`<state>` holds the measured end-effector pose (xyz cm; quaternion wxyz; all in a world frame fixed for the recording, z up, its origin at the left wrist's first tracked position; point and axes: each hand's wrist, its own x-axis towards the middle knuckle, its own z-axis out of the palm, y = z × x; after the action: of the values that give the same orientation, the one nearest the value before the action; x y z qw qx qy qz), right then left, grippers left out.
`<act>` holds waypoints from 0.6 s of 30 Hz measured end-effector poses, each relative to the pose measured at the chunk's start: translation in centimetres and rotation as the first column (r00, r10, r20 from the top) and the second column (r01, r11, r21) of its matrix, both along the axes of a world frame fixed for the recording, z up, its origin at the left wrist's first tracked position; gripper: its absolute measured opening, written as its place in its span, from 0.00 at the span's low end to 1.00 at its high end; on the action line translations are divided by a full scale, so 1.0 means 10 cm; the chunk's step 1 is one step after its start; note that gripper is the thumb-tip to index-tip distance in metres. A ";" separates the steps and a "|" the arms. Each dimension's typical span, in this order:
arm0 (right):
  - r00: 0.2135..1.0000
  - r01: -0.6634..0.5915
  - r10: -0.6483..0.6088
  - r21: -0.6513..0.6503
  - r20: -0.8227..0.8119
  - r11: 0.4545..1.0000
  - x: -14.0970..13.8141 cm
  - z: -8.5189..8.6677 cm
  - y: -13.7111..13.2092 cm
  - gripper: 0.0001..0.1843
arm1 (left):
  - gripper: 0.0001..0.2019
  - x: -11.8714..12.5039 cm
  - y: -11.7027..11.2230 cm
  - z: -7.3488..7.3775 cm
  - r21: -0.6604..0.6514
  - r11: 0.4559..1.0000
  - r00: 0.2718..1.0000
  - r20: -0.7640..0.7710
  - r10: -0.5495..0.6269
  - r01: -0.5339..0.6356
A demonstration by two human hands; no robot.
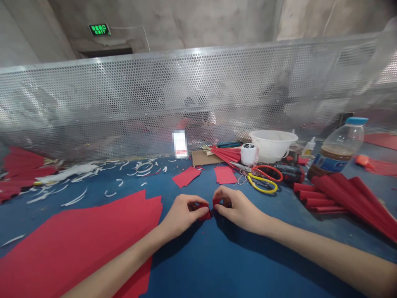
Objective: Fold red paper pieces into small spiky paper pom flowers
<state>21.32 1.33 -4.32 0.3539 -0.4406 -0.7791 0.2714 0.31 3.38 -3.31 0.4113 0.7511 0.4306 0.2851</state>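
Close together over the blue table, both hands pinch small red pieces. My left hand [182,213] grips a small folded red paper [205,212] between thumb and fingers. My right hand [240,209] pinches a red bit of paper [215,202] just to its right; whether the two bits are one piece I cannot tell. Beyond my hands lie two small stacks of red paper cards, the left one [186,177] and the right one [225,175]. A large stack of red paper sheets [93,231] spreads under and beside my left forearm.
Scissors with red and yellow handles [263,184], a white thread spool [248,154] and a white plastic bowl [273,145] stand behind my right hand. Further right are a drink bottle [338,149] and pleated red paper [350,203]. White scraps [74,198] litter the left; a perforated metal screen [198,91] closes the back.
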 end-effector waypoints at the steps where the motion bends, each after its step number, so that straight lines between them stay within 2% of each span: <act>1: 1.000 -0.007 0.008 0.009 -0.011 1.000 0.00 -0.01 0.00 0.16 | 0.11 0.00 0.00 -0.01 0.001 1.000 1.000 0.000 0.000 0.000; 3: 0.999 -0.037 0.037 0.028 -0.008 0.999 0.01 0.00 -0.01 0.23 | 0.11 -0.01 0.01 -0.02 0.002 1.000 1.000 0.006 -0.002 0.002; 5: 0.998 -0.070 0.070 0.052 0.009 0.996 0.01 0.02 -0.03 0.25 | 0.11 -0.02 0.01 -0.03 0.008 1.000 1.000 0.012 -0.005 0.005; 9: 0.999 -0.038 0.039 0.049 -0.011 0.998 0.00 0.05 -0.06 0.18 | 0.11 -0.02 0.01 -0.03 -0.003 0.999 0.999 0.037 -0.032 0.032; 12: 0.999 0.010 -0.012 -0.030 -0.040 1.000 -0.01 0.05 -0.05 0.17 | 0.12 -0.02 0.01 -0.03 -0.009 0.999 0.998 0.041 -0.038 0.039; 16: 0.997 0.000 -0.013 -0.152 -0.082 0.988 -0.01 0.06 -0.04 0.09 | 0.12 -0.03 0.02 -0.04 0.005 1.000 0.999 0.029 -0.027 0.027; 18: 0.996 -0.001 -0.011 -0.133 -0.088 0.991 0.00 0.07 -0.03 0.08 | 0.13 -0.03 0.02 -0.04 0.002 0.999 0.999 0.036 -0.036 0.036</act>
<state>21.30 1.01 -3.65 0.3588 -0.4527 -0.7416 0.3410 0.01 3.59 -3.75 0.4234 0.7538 0.4093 0.2916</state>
